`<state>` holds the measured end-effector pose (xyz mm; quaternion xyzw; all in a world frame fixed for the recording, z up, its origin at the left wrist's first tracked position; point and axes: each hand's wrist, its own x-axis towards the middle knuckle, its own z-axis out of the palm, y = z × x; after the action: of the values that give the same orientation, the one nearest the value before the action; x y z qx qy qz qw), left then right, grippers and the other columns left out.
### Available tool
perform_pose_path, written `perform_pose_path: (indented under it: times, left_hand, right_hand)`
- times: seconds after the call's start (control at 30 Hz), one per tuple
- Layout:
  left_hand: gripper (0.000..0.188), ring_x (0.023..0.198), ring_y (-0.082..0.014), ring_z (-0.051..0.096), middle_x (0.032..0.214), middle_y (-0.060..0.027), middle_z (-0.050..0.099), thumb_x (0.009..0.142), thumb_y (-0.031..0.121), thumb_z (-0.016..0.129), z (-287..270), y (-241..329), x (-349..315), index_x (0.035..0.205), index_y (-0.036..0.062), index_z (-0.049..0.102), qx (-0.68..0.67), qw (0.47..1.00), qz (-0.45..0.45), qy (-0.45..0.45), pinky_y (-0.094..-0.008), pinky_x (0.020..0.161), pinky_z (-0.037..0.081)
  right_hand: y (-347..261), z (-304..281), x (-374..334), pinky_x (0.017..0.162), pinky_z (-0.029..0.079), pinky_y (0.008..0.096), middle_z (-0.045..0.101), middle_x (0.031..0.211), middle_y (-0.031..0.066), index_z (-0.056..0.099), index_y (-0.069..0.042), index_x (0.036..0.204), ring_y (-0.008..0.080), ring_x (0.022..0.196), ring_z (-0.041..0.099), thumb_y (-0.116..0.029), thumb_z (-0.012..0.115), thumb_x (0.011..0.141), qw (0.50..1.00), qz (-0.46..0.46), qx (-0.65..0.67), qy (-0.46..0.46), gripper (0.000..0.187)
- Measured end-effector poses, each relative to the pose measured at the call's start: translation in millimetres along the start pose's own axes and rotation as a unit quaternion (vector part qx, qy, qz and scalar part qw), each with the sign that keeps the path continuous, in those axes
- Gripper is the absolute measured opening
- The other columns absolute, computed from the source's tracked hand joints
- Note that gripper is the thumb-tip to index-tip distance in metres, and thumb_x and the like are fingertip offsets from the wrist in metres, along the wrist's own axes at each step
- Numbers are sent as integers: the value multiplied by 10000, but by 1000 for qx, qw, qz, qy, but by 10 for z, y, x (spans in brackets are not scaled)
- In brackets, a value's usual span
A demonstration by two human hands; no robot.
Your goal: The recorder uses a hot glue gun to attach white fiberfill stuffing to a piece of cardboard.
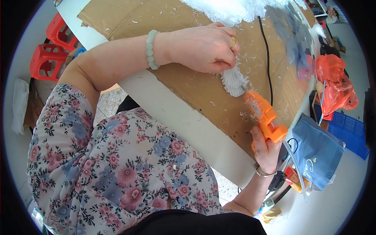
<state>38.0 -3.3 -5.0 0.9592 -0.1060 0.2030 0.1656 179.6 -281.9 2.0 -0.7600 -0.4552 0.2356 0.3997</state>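
My right hand (267, 150) is wrapped round the handle of an orange hot glue gun (260, 109). A clear glue stick (295, 166) trails out of its back end. The gun's nozzle meets the edge of a small fluffy white fabric piece (234, 82); whether it presses on it or only sits close, I cannot tell. My left hand (207, 47), with its fingers curled closed, pinches the upper end of that white piece just above the cardboard. The fingertips are partly hidden behind the hand.
Cardboard (188, 84) strewn with white fibre scraps covers the white table (164, 105). A black cable (268, 58) runs across it. White plush (231, 9) lies at the far side. On the right are clear plastic sheets (290, 35), a red bag (333, 84) and a blue bag (315, 150). Red stools (49, 58) stand left.
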Motion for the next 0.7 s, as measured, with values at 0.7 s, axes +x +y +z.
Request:
perform_pose_path:
  times: [0.7]
  left_hand:
    - [100,825,-211,498,750,3,590,769,90,571,11,-44,6,743,93,668,0,999,-8,39,-362,840,401]
  right_hand:
    - [-32,85,69,442,310,187,493,624,-43,574,-13,898,25,497,421,-78,638,844,998,-8,34,-44,106]
